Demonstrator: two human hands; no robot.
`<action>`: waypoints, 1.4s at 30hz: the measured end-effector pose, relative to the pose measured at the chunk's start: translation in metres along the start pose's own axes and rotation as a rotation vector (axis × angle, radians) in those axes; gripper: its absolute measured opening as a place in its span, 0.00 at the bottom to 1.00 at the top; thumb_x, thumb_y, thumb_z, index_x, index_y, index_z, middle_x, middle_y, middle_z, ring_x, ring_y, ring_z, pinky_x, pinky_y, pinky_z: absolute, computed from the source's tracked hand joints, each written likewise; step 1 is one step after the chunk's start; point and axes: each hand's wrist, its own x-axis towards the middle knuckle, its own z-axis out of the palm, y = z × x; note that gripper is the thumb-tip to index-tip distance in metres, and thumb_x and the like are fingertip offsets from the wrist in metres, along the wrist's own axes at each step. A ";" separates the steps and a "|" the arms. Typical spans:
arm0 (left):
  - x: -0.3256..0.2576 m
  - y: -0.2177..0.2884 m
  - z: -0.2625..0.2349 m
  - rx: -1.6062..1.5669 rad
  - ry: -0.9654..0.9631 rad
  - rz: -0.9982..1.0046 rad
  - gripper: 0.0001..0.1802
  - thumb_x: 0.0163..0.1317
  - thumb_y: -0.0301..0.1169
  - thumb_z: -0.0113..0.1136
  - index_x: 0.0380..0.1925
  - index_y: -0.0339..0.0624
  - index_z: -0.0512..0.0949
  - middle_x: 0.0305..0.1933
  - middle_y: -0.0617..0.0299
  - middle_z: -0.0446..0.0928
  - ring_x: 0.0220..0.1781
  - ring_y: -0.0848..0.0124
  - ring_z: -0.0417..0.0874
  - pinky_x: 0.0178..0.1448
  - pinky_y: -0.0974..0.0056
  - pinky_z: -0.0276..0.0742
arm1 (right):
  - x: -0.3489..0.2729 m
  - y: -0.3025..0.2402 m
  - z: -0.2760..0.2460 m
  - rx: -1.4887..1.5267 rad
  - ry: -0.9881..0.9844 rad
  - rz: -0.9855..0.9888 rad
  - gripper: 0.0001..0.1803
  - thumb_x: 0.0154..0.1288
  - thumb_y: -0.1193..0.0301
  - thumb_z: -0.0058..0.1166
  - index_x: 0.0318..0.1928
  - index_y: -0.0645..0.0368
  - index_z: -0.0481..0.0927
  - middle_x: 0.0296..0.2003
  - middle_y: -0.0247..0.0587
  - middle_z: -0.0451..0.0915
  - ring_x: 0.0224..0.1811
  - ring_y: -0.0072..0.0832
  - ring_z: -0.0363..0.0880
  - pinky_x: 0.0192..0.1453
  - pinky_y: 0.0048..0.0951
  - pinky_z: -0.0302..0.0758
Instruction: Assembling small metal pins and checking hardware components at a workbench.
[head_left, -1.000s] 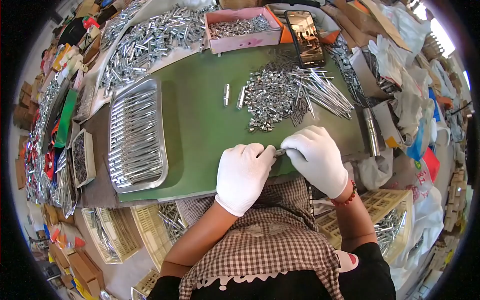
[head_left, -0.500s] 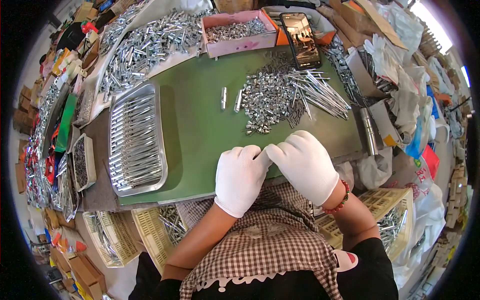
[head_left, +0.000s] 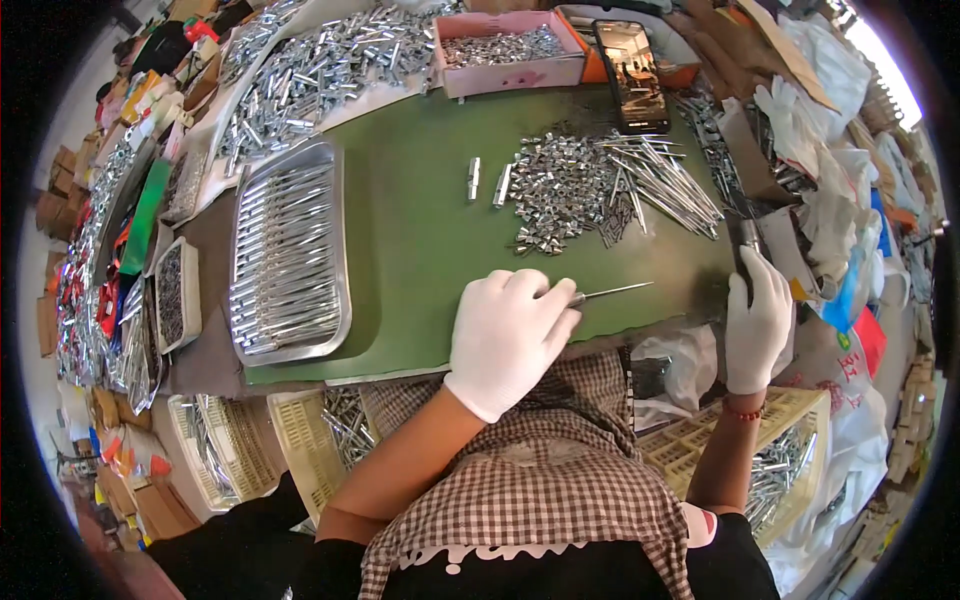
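Observation:
My left hand [head_left: 508, 340], in a white glove, is closed near the front edge of the green work surface [head_left: 410, 240]. From its fingertips a thin metal rod [head_left: 622, 291] with a small fitting at its base points right. At the right edge, my gloved right hand [head_left: 757, 325] is wrapped round a silver metal cylinder [head_left: 750, 236], of which only the far end shows. Beyond my left hand lies a heap of small metal caps [head_left: 560, 185], with loose rods [head_left: 665, 185] beside it. Two short metal sleeves [head_left: 474, 178] lie left of the heap.
A metal tray [head_left: 343, 290] of rods with fittings stands on the left. Behind are a pile of metal sleeves [head_left: 330, 75], a pink box [head_left: 515, 78] of small parts and a propped phone [head_left: 632, 80]. Cream crates [head_left: 300, 440] sit below the front edge.
My hands have come apart. The right moved right onto the metal cylinder; the left stays near the front edge, the rod now showing from its fingers. The whole view shifted slightly.

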 end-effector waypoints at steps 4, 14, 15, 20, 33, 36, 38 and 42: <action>0.003 0.003 0.004 0.043 -0.105 0.061 0.07 0.56 0.36 0.68 0.29 0.47 0.82 0.29 0.61 0.78 0.33 0.59 0.82 0.37 0.53 0.78 | -0.005 -0.023 0.015 0.117 -0.068 -0.147 0.15 0.66 0.77 0.62 0.53 0.61 0.85 0.53 0.45 0.86 0.58 0.44 0.82 0.66 0.42 0.75; -0.005 -0.037 -0.075 0.275 -0.011 -0.062 0.03 0.53 0.31 0.68 0.26 0.46 0.85 0.30 0.59 0.81 0.37 0.61 0.86 0.42 0.55 0.83 | -0.006 -0.083 0.041 0.436 -0.137 -0.163 0.14 0.67 0.80 0.58 0.52 0.63 0.85 0.53 0.45 0.85 0.58 0.44 0.81 0.67 0.42 0.73; -0.010 -0.056 -0.096 0.420 0.034 -0.035 0.04 0.53 0.30 0.65 0.27 0.46 0.86 0.33 0.59 0.82 0.39 0.62 0.86 0.44 0.56 0.83 | -0.009 -0.085 0.046 0.443 -0.146 -0.197 0.13 0.67 0.80 0.59 0.52 0.63 0.85 0.53 0.45 0.85 0.58 0.44 0.81 0.67 0.42 0.74; -0.042 -0.150 -0.186 0.457 -0.010 -0.437 0.11 0.67 0.34 0.60 0.41 0.41 0.85 0.47 0.54 0.83 0.52 0.53 0.84 0.55 0.53 0.80 | -0.015 -0.090 0.056 0.401 -0.123 -0.236 0.11 0.67 0.78 0.60 0.49 0.60 0.85 0.51 0.45 0.86 0.57 0.45 0.81 0.65 0.44 0.74; -0.058 -0.175 -0.181 0.384 0.106 -0.615 0.19 0.68 0.41 0.62 0.49 0.37 0.85 0.61 0.49 0.81 0.63 0.52 0.81 0.66 0.53 0.77 | -0.018 -0.093 0.058 0.363 -0.109 -0.261 0.10 0.67 0.78 0.58 0.47 0.61 0.85 0.49 0.45 0.86 0.54 0.45 0.81 0.63 0.43 0.75; -0.068 -0.186 -0.172 0.321 0.132 -0.557 0.18 0.69 0.38 0.60 0.50 0.37 0.84 0.59 0.49 0.82 0.62 0.51 0.82 0.67 0.53 0.77 | -0.019 -0.092 0.057 0.348 -0.086 -0.258 0.09 0.66 0.78 0.59 0.46 0.61 0.85 0.48 0.45 0.86 0.53 0.45 0.81 0.62 0.43 0.75; -0.066 -0.184 -0.169 0.352 0.113 -0.577 0.17 0.70 0.37 0.59 0.51 0.37 0.84 0.58 0.48 0.82 0.61 0.51 0.82 0.67 0.53 0.77 | -0.019 -0.093 0.054 0.350 -0.128 -0.237 0.10 0.63 0.77 0.62 0.45 0.57 0.85 0.49 0.42 0.86 0.54 0.44 0.81 0.62 0.43 0.75; -0.065 -0.173 -0.178 0.491 0.130 -0.556 0.20 0.70 0.37 0.61 0.55 0.36 0.81 0.61 0.48 0.80 0.64 0.50 0.80 0.68 0.52 0.76 | -0.012 -0.103 0.051 0.364 -0.106 -0.269 0.08 0.62 0.75 0.63 0.43 0.56 0.86 0.45 0.39 0.87 0.52 0.42 0.82 0.61 0.42 0.74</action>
